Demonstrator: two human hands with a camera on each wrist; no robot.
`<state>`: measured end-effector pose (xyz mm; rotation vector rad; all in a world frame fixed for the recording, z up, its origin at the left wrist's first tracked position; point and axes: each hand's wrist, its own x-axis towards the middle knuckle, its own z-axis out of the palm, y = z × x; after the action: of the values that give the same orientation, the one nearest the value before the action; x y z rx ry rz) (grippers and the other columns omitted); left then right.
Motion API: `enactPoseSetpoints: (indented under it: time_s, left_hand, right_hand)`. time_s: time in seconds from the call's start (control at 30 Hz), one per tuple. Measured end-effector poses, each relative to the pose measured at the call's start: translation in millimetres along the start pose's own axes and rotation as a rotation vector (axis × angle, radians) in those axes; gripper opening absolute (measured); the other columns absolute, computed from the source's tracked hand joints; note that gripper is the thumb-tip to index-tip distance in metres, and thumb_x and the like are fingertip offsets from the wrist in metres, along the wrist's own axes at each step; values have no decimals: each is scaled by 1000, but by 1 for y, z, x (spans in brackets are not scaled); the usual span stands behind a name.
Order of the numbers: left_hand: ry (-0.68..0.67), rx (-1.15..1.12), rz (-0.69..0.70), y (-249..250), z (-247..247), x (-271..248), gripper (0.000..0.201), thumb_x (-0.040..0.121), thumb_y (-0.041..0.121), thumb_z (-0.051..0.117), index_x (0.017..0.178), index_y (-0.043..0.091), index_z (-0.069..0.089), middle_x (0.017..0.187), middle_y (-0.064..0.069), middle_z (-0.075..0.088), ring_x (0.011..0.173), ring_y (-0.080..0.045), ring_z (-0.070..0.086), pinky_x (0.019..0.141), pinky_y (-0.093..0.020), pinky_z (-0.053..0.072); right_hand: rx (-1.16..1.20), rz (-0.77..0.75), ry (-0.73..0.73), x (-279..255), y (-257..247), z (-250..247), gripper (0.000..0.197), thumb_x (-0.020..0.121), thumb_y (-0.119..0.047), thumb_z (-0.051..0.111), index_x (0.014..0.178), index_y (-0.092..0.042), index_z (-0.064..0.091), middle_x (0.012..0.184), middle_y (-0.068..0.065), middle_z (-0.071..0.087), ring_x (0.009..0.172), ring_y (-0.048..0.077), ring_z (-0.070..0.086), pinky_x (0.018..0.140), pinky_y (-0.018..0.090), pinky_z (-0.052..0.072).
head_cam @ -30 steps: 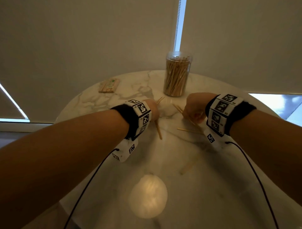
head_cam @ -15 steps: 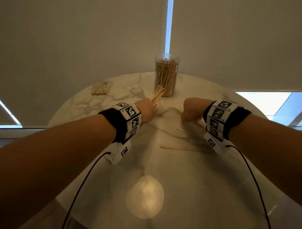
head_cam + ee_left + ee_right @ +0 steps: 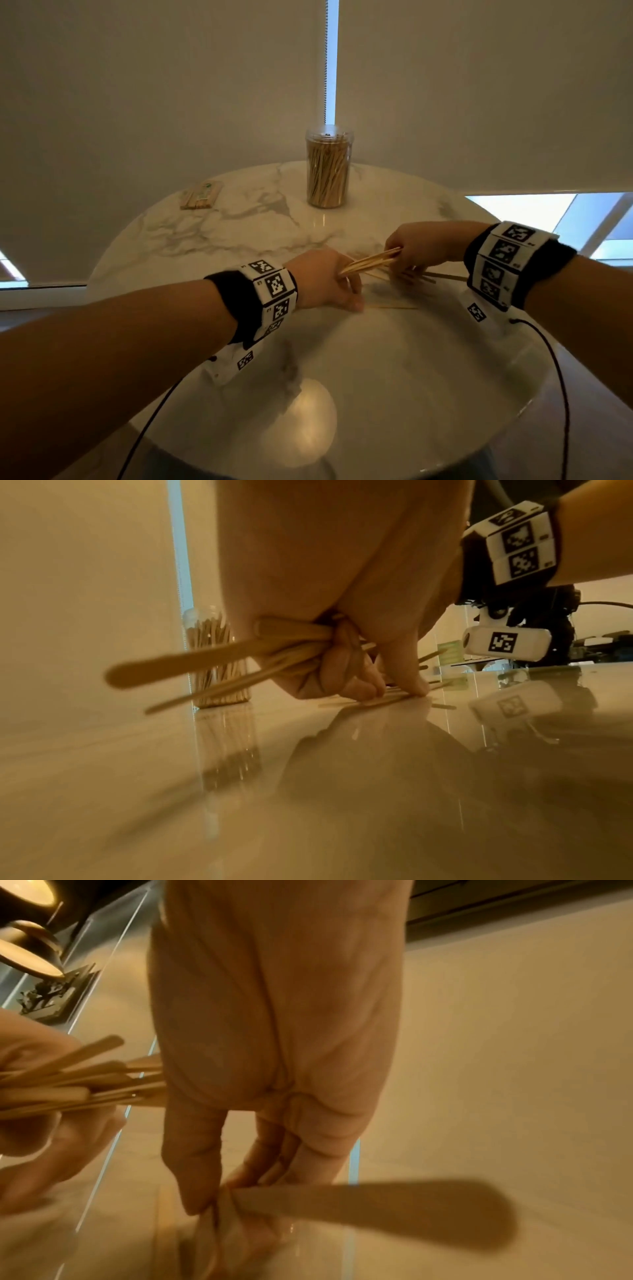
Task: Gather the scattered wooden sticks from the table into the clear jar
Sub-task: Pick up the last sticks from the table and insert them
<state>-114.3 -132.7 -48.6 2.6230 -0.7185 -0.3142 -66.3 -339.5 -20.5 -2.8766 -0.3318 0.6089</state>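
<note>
The clear jar stands upright at the table's far side, packed with wooden sticks. My left hand grips a bundle of wooden sticks that points right, and its fingertips press on a loose stick lying flat on the marble. The same bundle juts out to the left in the left wrist view. My right hand is just right of the bundle, over more loose sticks. It pinches one flat stick between thumb and fingers.
The round marble table has a small packet of sticks at its far left. Window blinds hang close behind the jar. Cables run from both wrist bands over the table's near edge.
My left hand has swung its bundle from pointing at the jar to pointing right and come down on a loose stick. My right hand has closed on a stick beside it.
</note>
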Motion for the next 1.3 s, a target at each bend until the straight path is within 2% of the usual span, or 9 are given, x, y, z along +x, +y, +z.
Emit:
enactPoseSetpoints:
  time_s: [0.23,0.37,0.5,0.63,0.73,0.9,1.03,1.1,1.3]
  left_hand:
    - [40,192,-70,1,-8,13,11,83,35,77,89,25,73,80,8,65,77,-12,60,70,-23,40]
    - [-40,293,-107,-1,-15,20,18,91,37,67,90,20,69,85,1,64,79,-19,60,71,-26,43]
    - [-89,394,-123,-4,-8,26,33,102,35,49,113,6,60,103,-11,64,88,-27,58,73,-29,41]
    - [-80,435,-160,-9,-9,30,32,105,29,46,122,3,54,119,-15,62,105,-31,61,76,-29,39]
    - [-50,411,-215,-19,-22,28,32,105,24,45,127,2,50,124,-16,60,112,-32,59,80,-29,38]
    - [53,108,-364,-46,-53,31,30,105,15,39,122,7,63,119,-4,61,110,-24,58,82,-25,40]
    - [316,-538,-423,-52,-66,42,20,102,14,41,103,10,61,88,-2,61,73,-16,53,59,-27,43]
    - [382,-733,-406,-47,-65,51,21,105,24,41,99,10,56,77,-4,59,66,-16,50,58,-29,42]
    - [368,-984,-306,-27,-49,73,32,106,37,41,115,9,51,67,-2,46,48,-12,48,45,-24,41]
  right_hand:
    - [-144,-17,-9,-11,-5,4,22,85,-38,71,85,-16,69,80,4,70,71,18,60,74,33,52]
    - [-122,-33,8,-10,-6,5,11,85,-28,72,80,-19,67,73,-2,67,67,14,63,65,26,48]
    - [-174,-36,17,-11,-6,5,8,84,-28,71,84,-20,68,71,-5,66,62,12,61,59,24,45]
    - [-203,-37,31,-14,-4,7,12,85,-26,68,83,-14,69,69,0,67,58,14,59,55,23,43]
    - [-274,-6,65,-11,-1,11,23,85,-25,65,69,-9,61,62,2,59,56,19,49,53,24,38]
    - [-287,79,161,-5,10,11,39,88,-26,66,58,-13,45,58,2,47,52,18,42,48,25,33]
    - [-213,152,167,2,18,3,33,87,-21,66,60,-11,51,58,3,52,53,18,46,49,24,36]
    - [-144,165,166,7,23,-1,26,85,-19,68,65,-7,55,63,4,56,59,20,48,52,25,37]
    - [-156,195,132,17,23,-2,26,81,-19,71,64,-9,56,63,2,56,58,17,51,53,23,38]
